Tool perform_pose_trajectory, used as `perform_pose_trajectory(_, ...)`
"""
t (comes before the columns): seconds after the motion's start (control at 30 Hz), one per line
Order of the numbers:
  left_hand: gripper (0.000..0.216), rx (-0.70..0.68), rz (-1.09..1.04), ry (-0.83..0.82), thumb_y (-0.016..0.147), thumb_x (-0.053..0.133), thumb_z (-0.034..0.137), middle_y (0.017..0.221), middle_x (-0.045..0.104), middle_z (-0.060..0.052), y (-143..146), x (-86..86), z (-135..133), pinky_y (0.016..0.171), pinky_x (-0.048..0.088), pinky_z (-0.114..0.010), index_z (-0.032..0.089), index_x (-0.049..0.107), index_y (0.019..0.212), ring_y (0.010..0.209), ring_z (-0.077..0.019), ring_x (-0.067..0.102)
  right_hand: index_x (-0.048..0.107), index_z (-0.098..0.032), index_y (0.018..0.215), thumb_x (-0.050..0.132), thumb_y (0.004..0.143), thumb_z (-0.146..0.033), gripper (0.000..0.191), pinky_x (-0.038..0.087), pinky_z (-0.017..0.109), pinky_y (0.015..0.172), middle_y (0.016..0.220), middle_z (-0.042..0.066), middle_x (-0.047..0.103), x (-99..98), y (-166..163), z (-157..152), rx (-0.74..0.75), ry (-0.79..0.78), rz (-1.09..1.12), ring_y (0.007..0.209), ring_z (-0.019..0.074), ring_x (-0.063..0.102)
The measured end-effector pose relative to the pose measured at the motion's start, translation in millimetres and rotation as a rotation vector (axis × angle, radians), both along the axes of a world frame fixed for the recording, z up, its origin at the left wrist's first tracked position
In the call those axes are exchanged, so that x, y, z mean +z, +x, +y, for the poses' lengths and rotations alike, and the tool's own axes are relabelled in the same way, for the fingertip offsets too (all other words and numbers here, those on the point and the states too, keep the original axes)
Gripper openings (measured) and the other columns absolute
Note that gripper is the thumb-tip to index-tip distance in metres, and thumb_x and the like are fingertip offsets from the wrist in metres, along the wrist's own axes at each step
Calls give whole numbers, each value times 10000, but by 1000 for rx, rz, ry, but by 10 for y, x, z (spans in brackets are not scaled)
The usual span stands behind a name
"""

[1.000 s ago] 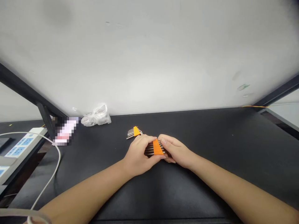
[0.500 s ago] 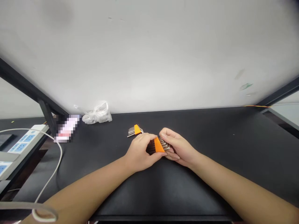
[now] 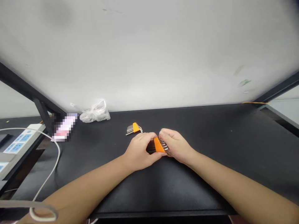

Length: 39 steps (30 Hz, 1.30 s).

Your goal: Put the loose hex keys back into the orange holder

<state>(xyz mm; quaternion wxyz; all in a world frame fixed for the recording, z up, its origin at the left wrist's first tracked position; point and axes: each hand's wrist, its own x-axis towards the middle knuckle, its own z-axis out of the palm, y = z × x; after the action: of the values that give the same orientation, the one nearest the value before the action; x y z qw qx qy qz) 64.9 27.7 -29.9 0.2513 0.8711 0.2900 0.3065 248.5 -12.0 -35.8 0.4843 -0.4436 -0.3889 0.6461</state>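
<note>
Right hand (image 3: 175, 145) lowered; both hands grasping hex key set (image 3: 158, 145), long axis left-right, keys pointing left.

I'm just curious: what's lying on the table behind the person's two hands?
Behind the left hand and right hand, a smaller hex key set lies on the black table. The hands cover most of the held key set.

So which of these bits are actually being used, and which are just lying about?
In use:
left hand
right hand
hex key set in orange holder, gripped by both hands

Lying about:
second hex key set
plastic bag
power strip
white cable
</note>
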Motion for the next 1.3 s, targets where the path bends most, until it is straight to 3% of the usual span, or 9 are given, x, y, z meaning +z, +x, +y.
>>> perform_pose_trajectory(0.23, 404, 15, -20, 42, 833, 762, 503, 916, 700, -36, -14, 25, 25, 818, 522, -367, 213, 612, 1071, 814, -199, 640, 485, -219, 702, 679, 911, -578, 458, 249, 212, 327, 437, -81, 420, 39, 141, 3, -37, 72, 61, 333, 69, 308)
perform_pose_trajectory(0.47, 408, 80, 111, 65, 859, 721, 519, 872, 681, -29, -75, -58, 72, 737, 513, -337, 209, 621, 1105, 788, -197, 638, 519, -219, 731, 681, 916, -568, 427, 238, 208, 323, 422, -95, 375, -4, 370, 135, -98, 98, 45, 320, 59, 260)
perform_pose_trajectory(0.6, 418, 115, 147, 68, 846, 730, 522, 849, 683, -22, -94, -89, 89, 689, 505, -320, 207, 623, 1099, 769, -196, 648, 485, -229, 708, 705, 895, -569, 446, 248, 220, 341, 477, -84, 376, -139, 541, 308, -246, 151, -111, 355, 69, 294)
perform_pose_trajectory(0.73, 397, 77, 170, 52, 849, 732, 514, 880, 696, -29, -85, -76, 79, 675, 503, -306, 215, 627, 1088, 784, -195, 658, 442, -238, 672, 631, 916, -635, 502, 287, 248, 378, 468, -66, 390, -273, 623, 409, -285, 202, -383, 384, 100, 351)
perform_pose_trajectory(0.97, 439, 68, 194, 22, 852, 724, 540, 886, 691, -28, -102, -67, 85, 712, 512, -312, 209, 620, 1120, 809, -198, 654, 447, -225, 674, 510, 984, -608, 497, 376, 268, 518, 516, -42, 493, -226, 686, 364, -133, 253, -857, 499, 131, 478)
perform_pose_trajectory(1.13, 468, 60, 230, -3, 851, 721, 559, 926, 695, -31, -97, -65, 79, 740, 515, -317, 216, 614, 1152, 842, -204, 657, 514, -225, 695, 495, 991, -587, 468, 415, 282, 577, 543, -35, 587, -179, 709, 357, -19, 208, -954, 536, 149, 553)
perform_pose_trajectory(1.3, 475, 46, 236, -6, 855, 717, 563, 942, 697, -35, -88, -80, 85, 750, 515, -322, 215, 609, 1160, 856, -209, 660, 510, -221, 654, 453, 1025, -529, 486, 413, 287, 625, 575, -28, 630, -154, 715, 348, 23, 268, -1004, 556, 142, 556)
